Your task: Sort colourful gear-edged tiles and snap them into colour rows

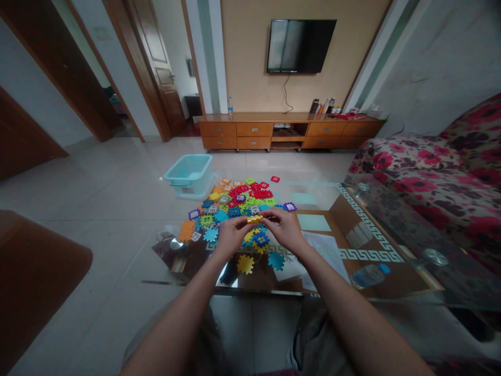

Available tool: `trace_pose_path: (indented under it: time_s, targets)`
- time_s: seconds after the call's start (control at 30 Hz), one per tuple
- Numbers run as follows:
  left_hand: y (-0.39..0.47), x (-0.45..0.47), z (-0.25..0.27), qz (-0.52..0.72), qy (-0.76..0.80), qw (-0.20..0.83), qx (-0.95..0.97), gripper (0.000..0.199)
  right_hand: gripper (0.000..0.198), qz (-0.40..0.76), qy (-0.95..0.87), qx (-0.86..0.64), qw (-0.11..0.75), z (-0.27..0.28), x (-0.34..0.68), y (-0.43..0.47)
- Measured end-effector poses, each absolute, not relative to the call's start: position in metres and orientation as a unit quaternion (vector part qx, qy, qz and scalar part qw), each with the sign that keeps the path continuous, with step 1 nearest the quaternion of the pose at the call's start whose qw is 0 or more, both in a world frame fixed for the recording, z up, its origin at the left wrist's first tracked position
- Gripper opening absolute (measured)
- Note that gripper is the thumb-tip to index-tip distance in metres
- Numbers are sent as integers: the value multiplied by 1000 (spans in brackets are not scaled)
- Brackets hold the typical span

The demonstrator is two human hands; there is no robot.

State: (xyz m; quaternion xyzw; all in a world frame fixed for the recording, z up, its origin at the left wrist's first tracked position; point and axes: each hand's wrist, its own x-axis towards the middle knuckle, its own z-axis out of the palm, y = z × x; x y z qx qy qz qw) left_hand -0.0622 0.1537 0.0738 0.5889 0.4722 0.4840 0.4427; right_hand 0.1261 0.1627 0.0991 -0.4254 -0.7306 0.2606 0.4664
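Between my two hands a yellow interlocking tile (255,219) is held up edge-on over the glass table. My left hand (233,235) pinches its left end, and my right hand (284,227) grips its right end with the fingertips. Whether it is one tile or a stack, I cannot tell. Beneath and beyond my hands spreads a pile of notched plastic tiles in red (260,192), orange (187,230), green, blue and purple. Closer to me lie a single yellow tile (246,264) and a teal tile (276,260). A blue tile (260,238) rests just below my hands.
A light-blue plastic bin (190,175) stands beyond the pile at the left. Papers (326,253) lie right of my right arm, with a water bottle (370,275) on its side near the glass table's (410,297) front edge. A floral sofa (422,156) is at the right.
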Motion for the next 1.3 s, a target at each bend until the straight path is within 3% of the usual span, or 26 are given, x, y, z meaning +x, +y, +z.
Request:
trace_pose_path:
  time_s: [0.23, 0.7, 0.83, 1.0, 1.17, 1.3]
  targets:
    - [154, -58, 75, 452, 431, 591, 511, 33, 23, 411, -644, -465, 448, 90, 128, 172]
    - [150, -59, 85, 467, 341, 711, 400, 30, 33, 569, -533, -458, 427, 95, 133, 167]
    - [154, -58, 81, 466, 402, 664, 425, 28, 30, 524, -577, -479, 405, 87, 133, 172]
    - [165, -65, 75, 568, 499, 560, 338, 16, 25, 381, -657, -537, 366, 79, 128, 172]
    - [171, -78, 69, 613, 521, 526, 276, 12, 23, 218, -775, -530, 266, 64, 108, 154]
    - [170, -78, 68, 626, 513, 518, 276, 14, 32, 159, -803, -541, 192, 52, 89, 142]
